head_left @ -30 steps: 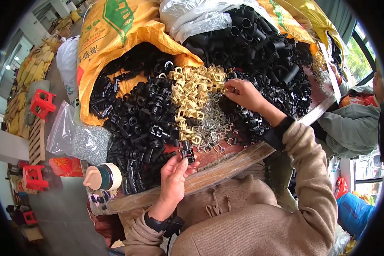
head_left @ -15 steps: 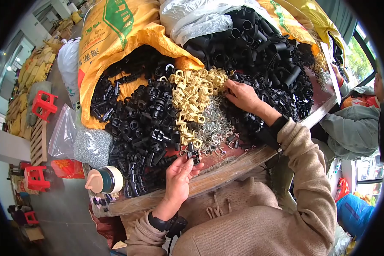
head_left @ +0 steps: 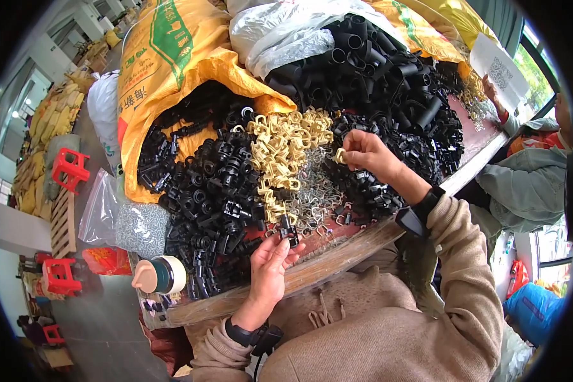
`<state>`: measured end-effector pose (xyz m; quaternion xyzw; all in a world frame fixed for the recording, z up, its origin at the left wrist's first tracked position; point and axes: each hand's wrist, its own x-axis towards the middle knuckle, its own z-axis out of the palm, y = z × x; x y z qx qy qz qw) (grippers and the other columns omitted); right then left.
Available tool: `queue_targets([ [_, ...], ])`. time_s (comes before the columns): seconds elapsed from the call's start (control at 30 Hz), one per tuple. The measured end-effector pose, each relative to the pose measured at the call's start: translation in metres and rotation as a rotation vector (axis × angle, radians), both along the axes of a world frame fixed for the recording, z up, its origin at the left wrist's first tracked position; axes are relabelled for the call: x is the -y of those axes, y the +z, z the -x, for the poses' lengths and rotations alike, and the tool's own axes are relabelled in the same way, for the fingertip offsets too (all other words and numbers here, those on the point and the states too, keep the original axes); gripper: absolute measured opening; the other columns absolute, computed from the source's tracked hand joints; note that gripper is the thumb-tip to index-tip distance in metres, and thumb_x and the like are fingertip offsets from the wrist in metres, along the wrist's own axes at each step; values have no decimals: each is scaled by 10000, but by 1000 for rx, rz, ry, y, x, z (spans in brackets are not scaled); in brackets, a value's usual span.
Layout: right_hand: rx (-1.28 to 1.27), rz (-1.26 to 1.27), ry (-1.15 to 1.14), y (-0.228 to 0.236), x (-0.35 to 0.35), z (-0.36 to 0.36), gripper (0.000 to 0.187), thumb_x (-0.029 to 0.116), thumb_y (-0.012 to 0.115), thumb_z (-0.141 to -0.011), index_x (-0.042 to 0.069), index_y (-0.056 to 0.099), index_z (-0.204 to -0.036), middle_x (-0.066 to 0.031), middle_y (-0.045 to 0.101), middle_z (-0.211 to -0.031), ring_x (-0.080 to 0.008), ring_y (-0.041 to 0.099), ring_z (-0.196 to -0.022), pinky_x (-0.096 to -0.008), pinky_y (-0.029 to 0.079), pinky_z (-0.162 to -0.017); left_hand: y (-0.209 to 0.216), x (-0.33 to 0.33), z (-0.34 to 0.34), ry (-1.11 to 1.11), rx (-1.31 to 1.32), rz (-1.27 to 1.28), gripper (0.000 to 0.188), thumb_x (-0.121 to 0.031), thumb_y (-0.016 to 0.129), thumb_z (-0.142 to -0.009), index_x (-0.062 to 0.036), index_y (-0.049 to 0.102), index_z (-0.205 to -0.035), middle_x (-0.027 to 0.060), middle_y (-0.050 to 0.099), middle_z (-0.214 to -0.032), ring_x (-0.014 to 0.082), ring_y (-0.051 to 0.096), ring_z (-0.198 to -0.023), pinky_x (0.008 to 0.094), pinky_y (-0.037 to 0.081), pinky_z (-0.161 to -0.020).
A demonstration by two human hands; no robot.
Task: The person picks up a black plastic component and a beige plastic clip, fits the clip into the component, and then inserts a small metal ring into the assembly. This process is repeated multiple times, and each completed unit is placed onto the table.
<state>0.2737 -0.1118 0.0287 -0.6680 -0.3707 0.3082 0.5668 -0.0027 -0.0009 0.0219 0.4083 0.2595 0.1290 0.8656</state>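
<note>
Taking the heap of pale-yellow clips [head_left: 286, 143] as your landmark, you are holding your left hand [head_left: 269, 267] just on your side of its near end, and its thumb and fingers are pinching a black fitting [head_left: 288, 232]; whether that fitting is touching the lowest clips, you cannot tell from this angle. You are keeping your right hand [head_left: 370, 156] just to the right of the heap, its thumb and forefinger pressing together on a single pale-yellow clip [head_left: 339, 156], which is sitting slightly apart from the others, while the remaining fingers are curling in toward the palm. Loose metal clips [head_left: 315, 191] are spreading along the heap's near right side, and black ring-shaped parts [head_left: 216, 184] are piling up against its left. Small black parts [head_left: 426, 146] are lying to its right, and black tubes [head_left: 388, 76] are heaping up beyond it, to the right. An orange sack [head_left: 149, 70] is gaping open beyond it to the left. A lidded jar [head_left: 165, 274] is standing well to the left of the heap, nearer you. Far off to the heap's right, a co-worker's hand [head_left: 490, 89] is holding a white sheet [head_left: 500, 63].
</note>
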Motion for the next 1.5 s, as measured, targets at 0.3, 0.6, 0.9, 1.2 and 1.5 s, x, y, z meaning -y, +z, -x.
queue_targets([
  [0.3, -457, 60, 318, 6, 4, 80, 70, 85, 536, -793, 49, 502, -842, 40, 494, -635, -34, 461, -529, -157, 371, -463, 12, 16, -20, -77, 164, -179, 243, -109, 488, -831, 12, 481, -1042, 106, 552, -988, 164, 539, -897, 253, 450, -722],
  [0.6, -536, -22, 320, -11, 11, 97, 73, 123, 524, -813, 69, 490, -779, 17, 514, -649, -53, 452, -527, -194, 370, -467, 13, 27, -27, -55, 222, -167, 249, -121, 497, -827, 13, 489, -1036, 89, 556, -975, 147, 531, -879, 268, 435, -747],
  [0.9, 274, -186, 232, -3, 17, 103, 140, 158, 543, -805, 26, 498, -801, -45, 526, -715, -147, 500, -653, -284, 416, -588, 8, 29, -26, 28, 193, -233, 257, -122, 505, -827, 33, 492, -1032, 94, 550, -988, 144, 524, -903, 282, 414, -791],
  [1.2, 156, -30, 238, -4, 22, 102, 168, 199, 545, -812, 35, 520, -837, -53, 507, -741, -127, 508, -685, -272, 422, -591, 5, 29, -23, -15, 240, -219, 269, -117, 514, -817, 44, 485, -1030, 111, 544, -983, 164, 523, -910, 287, 402, -827],
  [1.5, -46, -88, 191, 6, 28, 98, 67, 87, 499, -833, 22, 513, -824, -2, 505, -742, -56, 476, -675, -209, 416, -577, 8, 28, -24, -57, 172, -151, 268, -113, 479, -837, 18, 465, -1071, 102, 560, -973, 178, 557, -891, 263, 459, -743],
])
